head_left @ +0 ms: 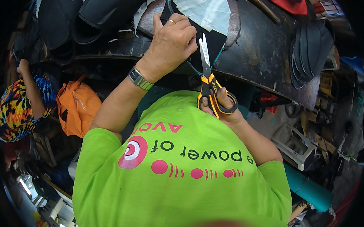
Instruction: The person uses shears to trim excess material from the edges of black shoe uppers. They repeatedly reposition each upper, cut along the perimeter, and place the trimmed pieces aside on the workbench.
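1. Dark, worn bench [257,56] spans the top, bearing the work near its front edge.
2. Left hand [175,42] closes over black cloth [214,40]; right hand [231,118] holds orange-and-black scissors [207,70] by the loops, blades narrowly parted.
3. Trimming seems the step in hand; another cut would call for steady cloth and blades lined up with its edge.
4. Black cloth looks plain, teal-lined along one side, beneath a ragged white piece [203,9], upon a brown slab [235,19].
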A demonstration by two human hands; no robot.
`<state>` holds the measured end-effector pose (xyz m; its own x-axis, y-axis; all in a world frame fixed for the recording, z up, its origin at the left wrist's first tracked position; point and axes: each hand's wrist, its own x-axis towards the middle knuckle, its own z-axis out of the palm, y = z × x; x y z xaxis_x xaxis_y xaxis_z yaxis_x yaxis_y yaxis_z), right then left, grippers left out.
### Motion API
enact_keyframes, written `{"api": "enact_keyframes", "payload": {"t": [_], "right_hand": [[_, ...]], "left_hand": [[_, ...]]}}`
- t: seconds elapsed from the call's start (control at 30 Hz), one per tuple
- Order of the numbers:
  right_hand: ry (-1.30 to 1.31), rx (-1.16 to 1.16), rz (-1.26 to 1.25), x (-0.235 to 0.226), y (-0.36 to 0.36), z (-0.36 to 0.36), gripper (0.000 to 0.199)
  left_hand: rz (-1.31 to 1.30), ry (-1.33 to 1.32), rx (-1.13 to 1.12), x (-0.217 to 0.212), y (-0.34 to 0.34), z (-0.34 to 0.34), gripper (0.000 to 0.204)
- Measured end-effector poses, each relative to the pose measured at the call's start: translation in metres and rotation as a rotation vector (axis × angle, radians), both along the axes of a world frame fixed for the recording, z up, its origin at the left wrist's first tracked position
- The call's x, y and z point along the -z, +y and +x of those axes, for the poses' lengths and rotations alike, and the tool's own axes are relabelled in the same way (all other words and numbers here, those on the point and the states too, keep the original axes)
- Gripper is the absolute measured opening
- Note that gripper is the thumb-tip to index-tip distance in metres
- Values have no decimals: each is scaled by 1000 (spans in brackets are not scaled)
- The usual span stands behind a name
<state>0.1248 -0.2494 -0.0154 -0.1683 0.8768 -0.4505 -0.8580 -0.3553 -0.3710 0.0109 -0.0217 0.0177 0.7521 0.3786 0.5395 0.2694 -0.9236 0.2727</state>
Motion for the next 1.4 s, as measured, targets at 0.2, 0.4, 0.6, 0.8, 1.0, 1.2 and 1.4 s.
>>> {"api": "enact_keyframes", "payload": {"t": [0.2,0.4,0.6,0.8,1.0,1.2,1.4], "right_hand": [[205,-10,8,-6,0,-3,62],[123,-7,44,-10,1,-9,62],[-78,-19,34,-16,1,-12,60],[-68,-20,18,-17,2,-11,57],[-137,-40,45,-13,3,-5,53],[-177,-54,-80,-24,4,8,49],[-374,-152,-147,-41,15,39,46]], "left_hand": [[-4,17,-11,-1,-1,1,10],[-24,45,-22,-4,-3,2,13],[-22,29,-14,-6,-7,2,16],[-7,26,-14,-6,-7,3,16],[-19,44,-22,-6,-5,2,14],[52,169,-46,-16,0,4,11],[-295,340,319,-91,52,-23,21]]}}
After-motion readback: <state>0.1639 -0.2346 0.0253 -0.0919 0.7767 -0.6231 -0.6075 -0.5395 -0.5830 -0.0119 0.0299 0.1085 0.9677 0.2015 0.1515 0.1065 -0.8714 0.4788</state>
